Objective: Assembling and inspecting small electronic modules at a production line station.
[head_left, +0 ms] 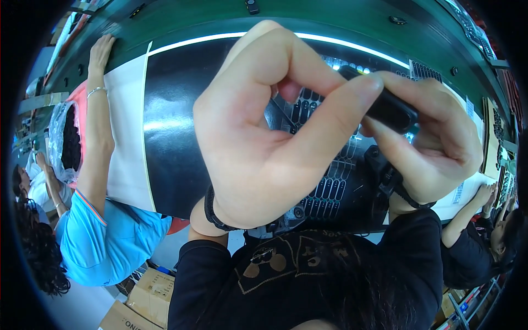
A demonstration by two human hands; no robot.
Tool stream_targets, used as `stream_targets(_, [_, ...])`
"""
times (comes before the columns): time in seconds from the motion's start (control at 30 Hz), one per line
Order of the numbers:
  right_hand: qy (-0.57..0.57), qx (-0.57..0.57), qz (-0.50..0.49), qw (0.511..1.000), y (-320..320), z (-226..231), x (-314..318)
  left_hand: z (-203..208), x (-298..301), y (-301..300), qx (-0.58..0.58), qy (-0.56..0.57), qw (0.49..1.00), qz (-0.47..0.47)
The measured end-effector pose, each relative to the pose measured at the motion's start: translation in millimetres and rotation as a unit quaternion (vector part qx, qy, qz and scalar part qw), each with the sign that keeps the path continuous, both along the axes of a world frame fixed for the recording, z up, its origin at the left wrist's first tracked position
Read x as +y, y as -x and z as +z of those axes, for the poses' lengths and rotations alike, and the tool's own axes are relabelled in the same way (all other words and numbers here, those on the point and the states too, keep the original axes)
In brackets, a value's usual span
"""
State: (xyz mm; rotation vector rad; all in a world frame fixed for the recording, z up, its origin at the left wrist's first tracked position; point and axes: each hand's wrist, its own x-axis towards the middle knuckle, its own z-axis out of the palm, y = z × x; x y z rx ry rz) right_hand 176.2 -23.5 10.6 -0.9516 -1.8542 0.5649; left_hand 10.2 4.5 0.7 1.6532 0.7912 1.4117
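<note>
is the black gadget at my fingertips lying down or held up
Held up: the right hand pinches the black gadget, left hand at its end.

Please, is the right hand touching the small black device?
Touching. The head view shows it plainly: the small black device lies between the thumb and forefinger of the right hand, skin against its sides.

Bench: white top [125, 137], showing left and right of the black mat [173, 179]
Label sheets [325, 202]: lying on the mat's right part
Green surface [192, 19]: past the mat's far edge
Small black devices [252, 6]: spaced apart on the green, beyond the mat
</note>
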Motion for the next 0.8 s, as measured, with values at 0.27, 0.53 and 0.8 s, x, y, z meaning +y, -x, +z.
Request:
stream_targets(0.27, [-0.041,-0.039,-0.030,0.998,6.4,-0.5,1.0,-1.7,0.6,2.0,0.111,-0.081,0.988,0.065])
stream_targets(0.53, [0.040,-0.022,-0.023,0.999,3.2,2.0,2.0,-4.8,17.6,14.9,0.111,0.103,0.982,-0.116])
stream_targets(0.8, [0.088,0.069,-0.084,0.990,29.6,-4.4,13.5,-8.7,19.6,15.6,0.115,0.073,0.988,-0.076])
